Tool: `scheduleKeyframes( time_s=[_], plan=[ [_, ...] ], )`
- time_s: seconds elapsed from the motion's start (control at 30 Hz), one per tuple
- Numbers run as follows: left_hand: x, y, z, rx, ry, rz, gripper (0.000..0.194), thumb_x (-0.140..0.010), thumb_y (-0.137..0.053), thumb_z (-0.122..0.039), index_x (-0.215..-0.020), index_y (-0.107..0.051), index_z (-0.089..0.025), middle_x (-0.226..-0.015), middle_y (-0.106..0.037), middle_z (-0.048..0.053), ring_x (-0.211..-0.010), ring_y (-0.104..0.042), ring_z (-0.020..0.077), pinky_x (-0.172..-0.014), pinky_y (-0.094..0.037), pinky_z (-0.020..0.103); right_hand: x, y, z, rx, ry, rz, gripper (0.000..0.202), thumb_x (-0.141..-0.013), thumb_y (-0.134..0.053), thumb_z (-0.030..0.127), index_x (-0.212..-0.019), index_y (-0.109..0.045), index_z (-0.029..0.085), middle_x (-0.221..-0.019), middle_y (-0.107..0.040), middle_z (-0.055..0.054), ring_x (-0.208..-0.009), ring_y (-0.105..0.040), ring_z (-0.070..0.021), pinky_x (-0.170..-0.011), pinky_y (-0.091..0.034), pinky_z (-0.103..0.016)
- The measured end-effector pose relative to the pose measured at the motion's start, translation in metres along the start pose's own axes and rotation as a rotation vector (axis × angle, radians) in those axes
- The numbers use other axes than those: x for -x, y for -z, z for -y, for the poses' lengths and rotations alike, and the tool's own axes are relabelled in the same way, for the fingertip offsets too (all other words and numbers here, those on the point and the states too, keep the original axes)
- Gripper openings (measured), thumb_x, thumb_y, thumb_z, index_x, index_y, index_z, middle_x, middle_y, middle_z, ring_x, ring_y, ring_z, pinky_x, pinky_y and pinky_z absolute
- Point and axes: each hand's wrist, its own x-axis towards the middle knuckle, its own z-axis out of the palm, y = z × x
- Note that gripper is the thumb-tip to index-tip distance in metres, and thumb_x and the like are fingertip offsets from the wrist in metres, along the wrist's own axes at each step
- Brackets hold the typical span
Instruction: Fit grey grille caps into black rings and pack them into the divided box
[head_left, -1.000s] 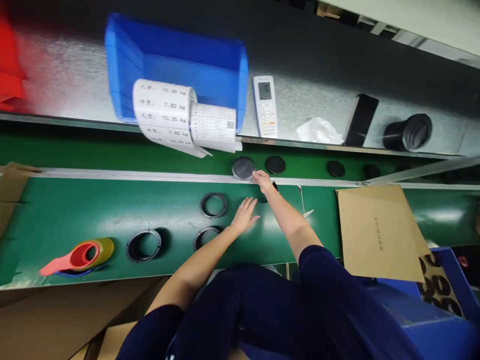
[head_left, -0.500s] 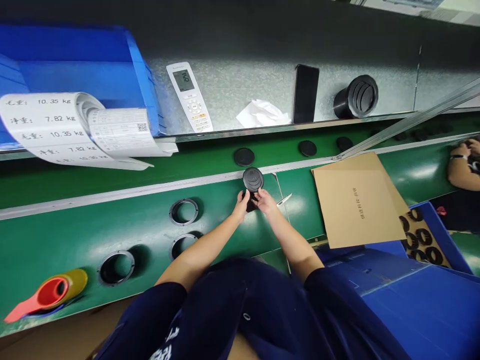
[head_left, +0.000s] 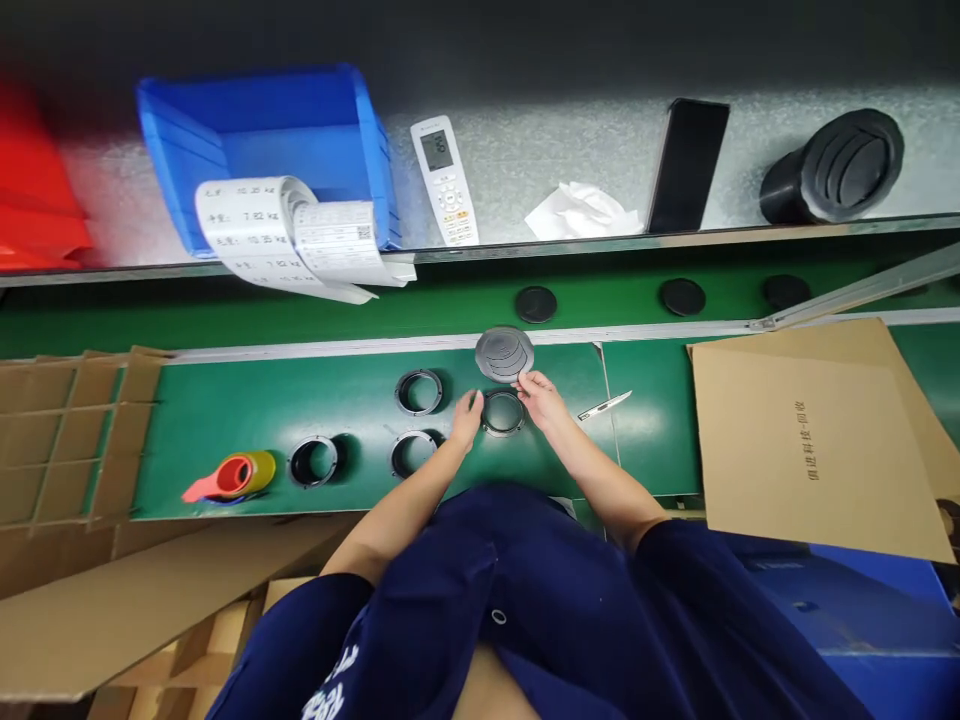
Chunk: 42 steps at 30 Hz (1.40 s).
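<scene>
My right hand (head_left: 537,395) pinches the lower edge of a round black slatted disc (head_left: 505,354), tilted above the green bench. Just below the disc, a black ring (head_left: 503,413) lies on the bench. At the ring's left edge is my left hand (head_left: 468,418), its fingers curled close together; whether they touch the ring is hard to tell. Further left lie more black rings: an upper one (head_left: 418,392), a lower one (head_left: 413,454) partly behind my left forearm, and another (head_left: 313,461). A small knife (head_left: 604,405) rests to the right.
Cardboard sheets (head_left: 817,440) lie at right, cardboard dividers (head_left: 75,440) at left. Yellow and red tape rolls (head_left: 253,473) sit near the front edge. Black discs (head_left: 536,304) lie on the green strip behind. The shelf holds a blue bin (head_left: 292,150), remote (head_left: 445,180), phone (head_left: 688,165) and black cylinder (head_left: 832,168).
The view has swung left. The ring and disc are now apart, with the ring on the bench and the disc in my right hand. My left hand has moved away from the disc.
</scene>
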Motion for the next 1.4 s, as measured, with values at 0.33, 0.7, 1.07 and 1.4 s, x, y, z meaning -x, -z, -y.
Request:
scheduleKeyframes(
  time_s=[0.33,0.7,1.07,1.4],
  plan=[
    [0.072,0.057,-0.081,0.857,0.027,0.329,0.096,-0.095,-0.007,-0.081,-0.154,-0.044,-0.015,-0.149,-0.056,0.021,-0.131,-0.057,0.0430,-0.090,-0.057,0.056,0.074,-0.034,-0.036,0.190,-0.235,0.334,0.053,-0.066,-0.089,0.067,-0.073,-0.065,0.019,-0.080,-0.071,-0.004,-0.070,-0.059,-0.0138,-0.066,-0.049,-0.027],
    [0.130,0.062,-0.085,1.322,0.108,0.416,0.097,-0.089,-0.019,-0.088,-0.142,-0.060,-0.018,-0.149,-0.058,0.017,-0.144,-0.048,0.0403,-0.119,-0.035,0.068,0.081,-0.031,0.022,1.180,0.988,0.425,0.052,-0.109,-0.035,0.055,-0.124,-0.077,0.030,-0.136,-0.054,-0.010,-0.128,-0.040,-0.0301,-0.116,-0.036,-0.052],
    [0.143,0.060,-0.088,1.224,0.114,0.466,0.110,-0.083,-0.015,-0.091,-0.153,-0.048,-0.012,-0.131,-0.067,0.028,-0.123,-0.065,0.0433,-0.104,-0.048,0.069,0.088,-0.033,0.025,0.830,0.595,0.379,0.076,-0.106,-0.019,0.072,-0.109,-0.080,0.026,-0.129,-0.060,-0.009,-0.129,-0.053,-0.0247,-0.118,-0.038,-0.046],
    [0.145,0.066,-0.091,1.229,0.109,0.489,0.109,-0.084,-0.010,-0.089,-0.138,-0.063,-0.012,-0.129,-0.068,0.026,-0.123,-0.065,0.0435,-0.101,-0.051,0.068,0.107,-0.028,0.028,0.904,0.651,0.392,0.075,-0.104,-0.022,0.075,-0.118,-0.079,0.028,-0.131,-0.060,-0.009,-0.131,-0.051,-0.0261,-0.119,-0.035,-0.048]
  ],
)
